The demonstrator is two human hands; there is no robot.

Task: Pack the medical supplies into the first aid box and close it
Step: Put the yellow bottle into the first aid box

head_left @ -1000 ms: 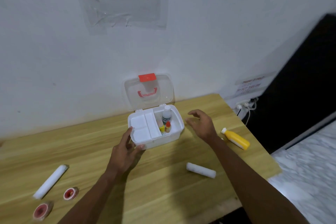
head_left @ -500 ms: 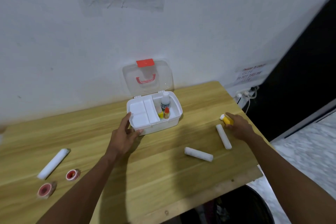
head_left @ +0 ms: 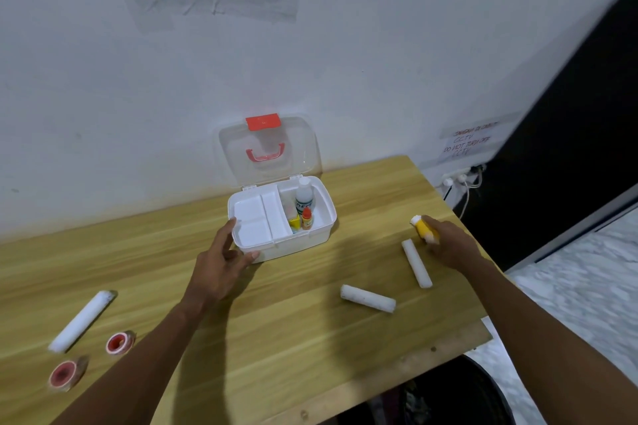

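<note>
The white first aid box (head_left: 321,238) stands open on the wooden table (head_left: 283,331), its clear lid (head_left: 300,148) leaning back against the wall. Inside its right compartment stand a white bottle (head_left: 303,196), a small orange-capped bottle (head_left: 306,218) and a small yellow item (head_left: 294,221). My left hand (head_left: 221,266) grips the box's front left corner. My right hand (head_left: 448,241) is closed around a yellow bottle (head_left: 423,228) near the table's right edge. Two white gauze rolls (head_left: 416,262) (head_left: 367,298) lie on the right, a third roll (head_left: 82,320) on the left.
Two red-cored tape rolls (head_left: 119,342) (head_left: 65,373) lie at the front left of the table. A power strip with cables (head_left: 461,178) hangs on the wall beyond the right edge. A dark bin (head_left: 448,397) sits below the table's front right corner.
My right hand swung from beside the box to the right edge and closed on the yellow bottle. My left hand stayed on the box. A second gauze roll came into view.
</note>
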